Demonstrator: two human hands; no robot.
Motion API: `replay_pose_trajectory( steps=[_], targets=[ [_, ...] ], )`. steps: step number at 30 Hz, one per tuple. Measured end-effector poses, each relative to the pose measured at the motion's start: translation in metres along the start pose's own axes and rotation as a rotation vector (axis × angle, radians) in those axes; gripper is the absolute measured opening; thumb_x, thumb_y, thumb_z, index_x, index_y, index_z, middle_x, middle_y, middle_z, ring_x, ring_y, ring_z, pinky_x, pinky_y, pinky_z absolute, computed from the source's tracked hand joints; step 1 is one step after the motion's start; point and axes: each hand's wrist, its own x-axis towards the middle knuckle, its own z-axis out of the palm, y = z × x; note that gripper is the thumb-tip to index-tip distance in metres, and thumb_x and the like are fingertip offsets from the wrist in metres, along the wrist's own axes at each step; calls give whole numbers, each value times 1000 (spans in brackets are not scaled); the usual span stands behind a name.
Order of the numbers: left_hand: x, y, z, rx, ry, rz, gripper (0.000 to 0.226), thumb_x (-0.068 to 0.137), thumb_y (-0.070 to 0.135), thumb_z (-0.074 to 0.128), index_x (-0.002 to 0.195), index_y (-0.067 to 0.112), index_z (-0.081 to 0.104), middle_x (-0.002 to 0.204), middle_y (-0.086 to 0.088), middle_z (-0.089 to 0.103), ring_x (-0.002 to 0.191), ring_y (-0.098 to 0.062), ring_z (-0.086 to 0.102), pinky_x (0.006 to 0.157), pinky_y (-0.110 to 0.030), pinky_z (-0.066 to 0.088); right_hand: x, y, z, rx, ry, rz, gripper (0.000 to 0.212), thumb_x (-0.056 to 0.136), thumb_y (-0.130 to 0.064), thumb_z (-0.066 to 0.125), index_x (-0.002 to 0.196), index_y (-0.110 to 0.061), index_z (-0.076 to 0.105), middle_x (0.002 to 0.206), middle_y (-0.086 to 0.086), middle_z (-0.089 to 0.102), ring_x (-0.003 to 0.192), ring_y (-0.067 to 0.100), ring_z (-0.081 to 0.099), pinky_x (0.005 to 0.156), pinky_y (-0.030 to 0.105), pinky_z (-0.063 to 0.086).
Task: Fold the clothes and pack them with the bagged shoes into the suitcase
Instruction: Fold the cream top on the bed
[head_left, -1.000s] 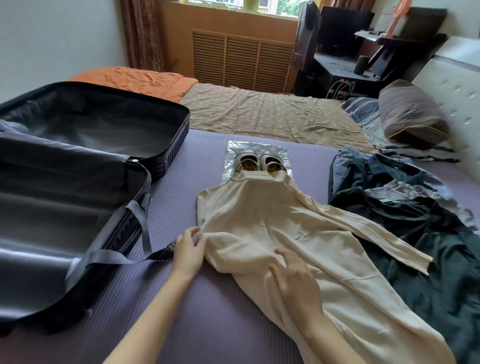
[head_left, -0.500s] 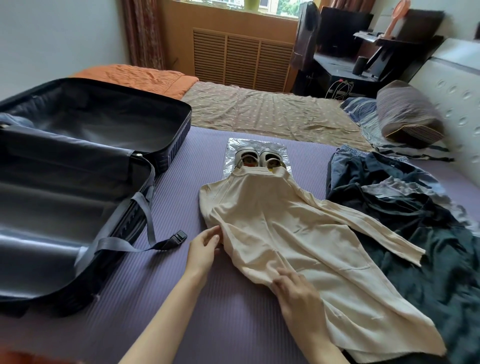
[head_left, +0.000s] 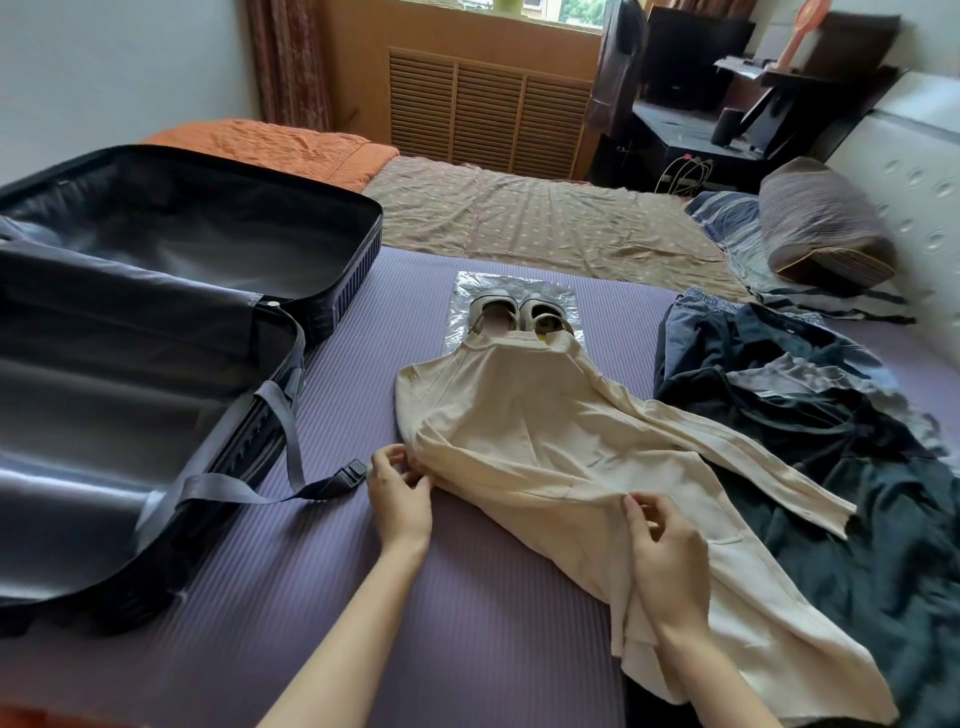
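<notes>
Both our hands pinch the cream shirt (head_left: 545, 441): our left hand (head_left: 400, 499) nips its soft folded edge, and our right hand (head_left: 665, 551) holds a small ridge of the cloth. The shirt lies wrinkled in the middle of the ribbed purple mat (head_left: 311, 597), its collar over the near end of the crinkled clear bag (head_left: 467, 291) with the shoes (head_left: 519, 312). At its left edge the hard dark suitcase (head_left: 130, 415) lies open, its grey strap (head_left: 283, 421) reaching near our left hand. A heap of dark clothes (head_left: 805, 415) covers the right edge.
</notes>
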Motion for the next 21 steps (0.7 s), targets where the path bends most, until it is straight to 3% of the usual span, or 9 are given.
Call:
replay_pose_trajectory(
  steps=[4, 6, 11, 14, 17, 21],
  targets=[
    [2, -7, 9, 128, 0, 27, 44, 74, -2, 74, 113, 3, 53, 109, -10, 56, 93, -24, 58, 84, -29, 44, 25, 1, -9, 32, 105, 44, 10, 93, -25, 58, 87, -20, 64, 76, -12, 61, 78, 20, 61, 71, 36, 46],
    [0, -9, 14, 180, -1, 56, 44, 75, 3, 74, 113, 6, 53, 99, -6, 64, 98, -26, 55, 80, -30, 40, 32, 6, -11, 11, 102, 58, 9, 93, -25, 58, 88, -19, 64, 76, -12, 59, 78, 21, 60, 73, 38, 47],
    [-2, 7, 21, 64, 1, 32, 32, 82, 8, 69, 108, 14, 51, 85, 5, 64, 81, -14, 60, 62, -19, 39, 27, 21, -7, -34, -49, 93, 6, 92, -27, 60, 87, -26, 62, 80, -12, 64, 81, 19, 64, 67, 33, 45],
    [3, 16, 12, -66, 2, 48, 33, 82, 5, 70, 104, 14, 48, 82, 10, 57, 83, -17, 60, 67, -14, 43, 17, 25, -4, -45, -168, 52, 9, 89, -23, 64, 88, -32, 62, 85, -14, 67, 83, 12, 64, 73, 34, 51],
    [19, 30, -11, -16, -27, 121, 22, 84, 9, 68, 103, 9, 59, 87, 5, 59, 81, -16, 57, 69, -16, 45, 8, 26, 0, -79, -209, 49, 15, 86, -21, 66, 83, -36, 65, 78, -15, 68, 82, 8, 64, 76, 38, 52],
    [52, 55, -54, 212, -5, 330, 11, 83, 9, 69, 93, 14, 70, 95, -5, 58, 76, -10, 54, 77, -24, 44, -7, 11, 5, -77, -241, -38, 15, 87, -23, 66, 86, -38, 69, 79, -23, 68, 80, -2, 62, 74, 30, 51]
  ],
)
